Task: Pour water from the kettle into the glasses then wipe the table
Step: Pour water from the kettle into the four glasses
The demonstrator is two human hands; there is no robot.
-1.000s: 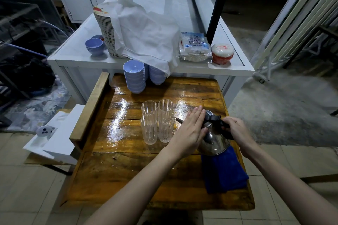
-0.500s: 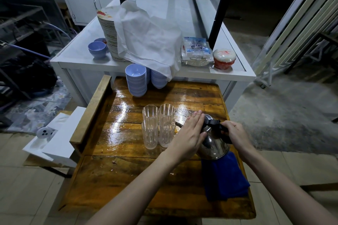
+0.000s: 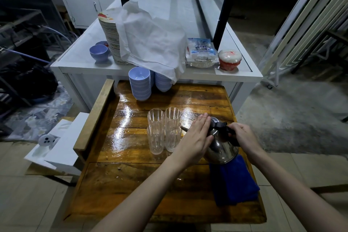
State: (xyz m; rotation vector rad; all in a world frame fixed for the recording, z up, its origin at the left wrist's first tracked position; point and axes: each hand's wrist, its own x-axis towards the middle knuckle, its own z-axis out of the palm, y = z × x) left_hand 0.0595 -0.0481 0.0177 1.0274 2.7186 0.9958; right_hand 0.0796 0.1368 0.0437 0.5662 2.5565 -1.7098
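Kettle: a rounded, polished steel kettle (image 3: pixel 221 149) with a black handle and thin spout is tilting toward the glasses, its base lying against the near-right part of the desk and the blue cloth.
Right hand: the right hand (image 3: pixel 243 135) is closing its grip around the kettle's black handle.
Left hand: the left hand (image 3: pixel 195 137) is lying flat against the kettle's lid and shoulder, fingers straight, its grip released and clasping nothing.
Glasses: four clear ribbed tumblers (image 3: pixel 163 130) are standing upright in a tight square just left of the spout; whether they are holding water cannot be told.
Cloth: a folded dark-blue towel (image 3: pixel 233 182) is lying at the desk's right edge, partly under the kettle.
Desk: a glossy, wet-looking brown wooden desk (image 3: pixel 131 184) is carrying all of these things.
Bowls: two stacks of pale-blue bowls (image 3: pixel 140 83) are sitting at the desk's far edge.
Background: a white counter (image 3: pixel 79 60) is bearing a stack of plates under a white sheet (image 3: pixel 150 43).
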